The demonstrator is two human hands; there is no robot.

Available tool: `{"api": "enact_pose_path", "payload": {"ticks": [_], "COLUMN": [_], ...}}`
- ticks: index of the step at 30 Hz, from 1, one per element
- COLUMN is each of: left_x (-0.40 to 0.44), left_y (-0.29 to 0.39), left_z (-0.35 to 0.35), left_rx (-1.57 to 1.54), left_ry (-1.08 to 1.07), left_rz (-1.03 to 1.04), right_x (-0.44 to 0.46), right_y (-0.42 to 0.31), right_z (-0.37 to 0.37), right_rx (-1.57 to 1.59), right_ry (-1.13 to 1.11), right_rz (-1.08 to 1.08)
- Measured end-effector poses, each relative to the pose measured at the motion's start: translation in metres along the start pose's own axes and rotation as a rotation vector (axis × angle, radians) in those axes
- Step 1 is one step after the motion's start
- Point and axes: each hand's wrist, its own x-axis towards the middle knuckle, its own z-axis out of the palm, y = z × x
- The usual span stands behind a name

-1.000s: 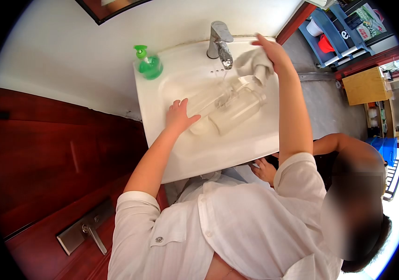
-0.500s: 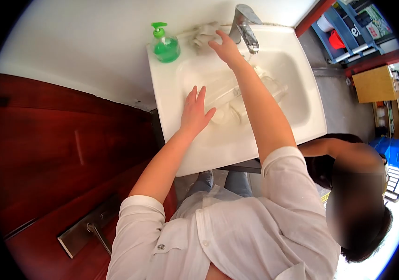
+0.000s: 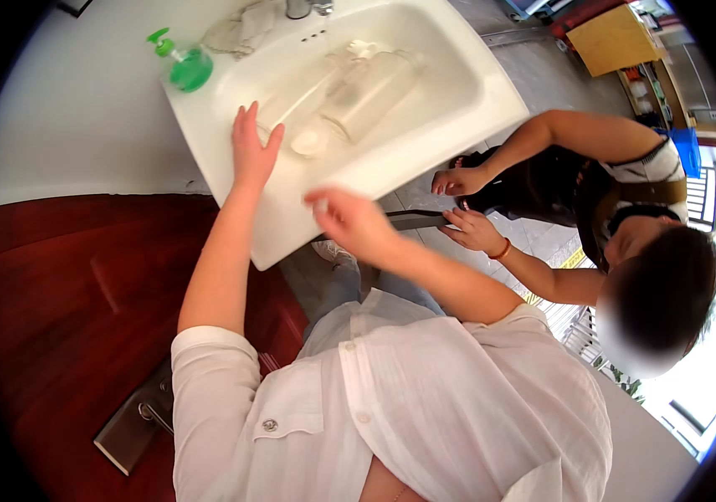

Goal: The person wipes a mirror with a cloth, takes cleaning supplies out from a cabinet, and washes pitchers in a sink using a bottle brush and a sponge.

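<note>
My left hand (image 3: 255,152) is open, its fingers spread over the left side of the white sink (image 3: 291,205). Whether it touches the sink I cannot tell. My right hand (image 3: 351,219) is blurred by motion above the sink's front rim, its fingers partly bent, and nothing shows clearly in it. Inside the basin lie a large clear container (image 3: 374,94) on its side, a small pale round piece (image 3: 310,140) and a small white piece (image 3: 363,48). A pump bottle of green liquid (image 3: 190,70) stands on the back left corner, beside a crumpled greyish cloth (image 3: 245,29).
The metal faucet (image 3: 299,8) is cut off by the top edge. Right of the sink, another person's hands (image 3: 468,230) are near its front edge. A dark red door (image 3: 82,284) with a metal handle (image 3: 153,414) fills the left side.
My right hand has come back from beside the faucet to the sink's front rim. The view has shifted, so the sink sits higher and further left. The other person's hands now show.
</note>
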Motion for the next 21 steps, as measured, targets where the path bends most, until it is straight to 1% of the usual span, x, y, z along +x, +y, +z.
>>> {"api": "enact_pose_path", "payload": {"ticks": [1,2,3,4,5,7,9,10,11,12,13,14,15,16,18,19,21], "left_x": [-0.003,-0.011,-0.021,-0.030,-0.043,-0.079,-0.135,-0.161,-0.178,-0.199,-0.216,-0.231,-0.238,-0.244,-0.249,-0.248,-0.245], "left_y": [0.012,0.027,0.041,0.059,0.078,0.111,0.129,0.138,0.153,0.160,0.160,0.156,0.157,0.156,0.155,0.153,0.142], "left_z": [0.000,-0.008,-0.017,-0.018,-0.020,-0.016,0.014,0.029,0.039,0.054,0.068,0.075,0.075,0.077,0.081,0.082,0.082], "left_rx": [0.001,0.034,0.070,0.109,0.125,0.120,0.016,0.048,0.093,0.150,0.206,0.310,0.319,0.375,0.436,0.437,0.318], "left_ry": [-0.003,-0.023,-0.041,0.035,0.032,-0.005,-0.128,-0.284,-0.450,-0.471,-0.491,-0.503,-0.495,-0.484,-0.433,-0.419,-0.439], "left_rz": [0.015,0.015,0.012,0.078,0.089,0.217,0.310,0.303,0.292,0.284,0.271,0.297,0.290,0.283,0.280,0.268,0.265], "right_x": [-0.027,-0.047,-0.066,-0.078,-0.088,-0.101,-0.114,-0.123,-0.130,-0.140,-0.148,-0.156,-0.156,-0.153,-0.141,-0.133,-0.109], "right_y": [0.012,0.025,0.039,0.054,0.069,0.105,0.144,0.167,0.186,0.202,0.210,0.211,0.201,0.194,0.181,0.189,0.220], "right_z": [0.000,-0.002,-0.004,-0.006,-0.015,-0.034,-0.055,-0.061,-0.069,-0.071,-0.069,-0.064,-0.063,-0.064,-0.070,-0.069,-0.058], "right_rx": [-0.018,-0.010,-0.096,-0.179,-0.269,-0.647,-0.974,-0.976,-1.001,-1.018,-1.012,-0.964,-0.918,-0.920,-0.649,-0.661,-0.732], "right_ry": [-0.071,-0.061,-0.061,-0.057,-0.001,0.163,0.256,0.262,0.030,-0.207,-0.208,-0.265,-0.323,-0.328,-0.524,-0.532,-0.364], "right_rz": [-0.026,-0.033,-0.064,-0.095,-0.088,-0.232,-0.255,-0.257,-0.080,0.094,0.090,0.093,0.091,0.077,0.402,0.390,0.182]}}
